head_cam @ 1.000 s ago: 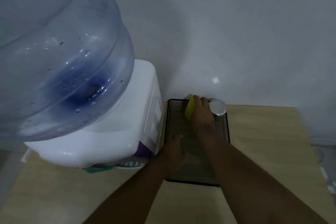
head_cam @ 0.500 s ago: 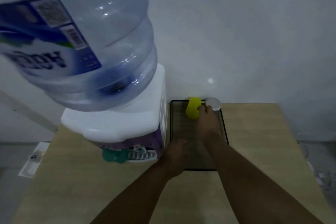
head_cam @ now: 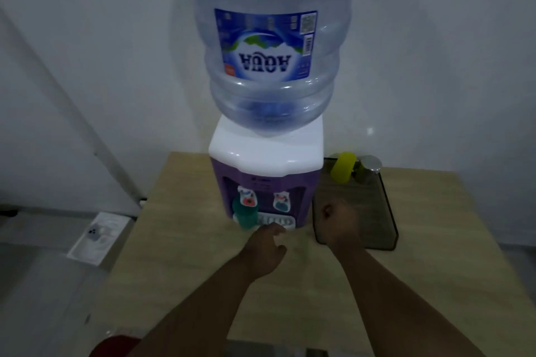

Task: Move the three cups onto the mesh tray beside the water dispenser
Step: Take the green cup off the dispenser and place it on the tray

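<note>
A yellow cup [head_cam: 343, 167] and a clear glass cup [head_cam: 369, 169] stand upside down at the far end of the dark mesh tray [head_cam: 385, 211], right of the water dispenser [head_cam: 266, 171]. A green cup [head_cam: 245, 213] stands under the dispenser's left tap. My left hand [head_cam: 266, 249] hovers just in front of the drip tray, a little right of the green cup, fingers loosely curled and holding nothing. My right hand [head_cam: 338, 223] is a loose fist over the tray's near left corner, with nothing in it.
The dispenser carries a big blue-labelled water bottle [head_cam: 269, 46] and sits on a light wooden table [head_cam: 185, 240] against a white wall. A white sheet with a small device [head_cam: 98, 236] lies on the floor to the left.
My right hand has let go of the cups at the tray's far end and drawn back to the near corner. My left hand slid left toward the dispenser's front. The view swung left.
</note>
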